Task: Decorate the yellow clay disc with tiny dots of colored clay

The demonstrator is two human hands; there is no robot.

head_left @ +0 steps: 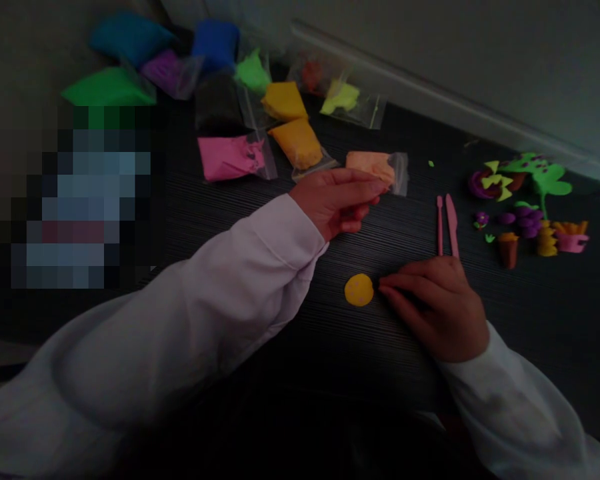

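Note:
A flat yellow clay disc (359,290) lies on the dark table (260,280). My right hand (435,307) rests flat on the table just right of the disc, fingers stretched toward it and nearly touching its edge. My left hand (337,200) reaches across to a clear bag of peach-orange clay (375,165) and pinches the bag's near edge with thumb and fingers. Both arms wear pale long sleeves.
Several bags of coloured clay lie at the back: pink (233,157), orange (297,142), yellow (283,100), green (109,88), blue (215,41). Two pink modelling tools (447,223) lie above my right hand. Small finished clay figures (527,200) stand at the right. A wall ledge (430,87) borders the table.

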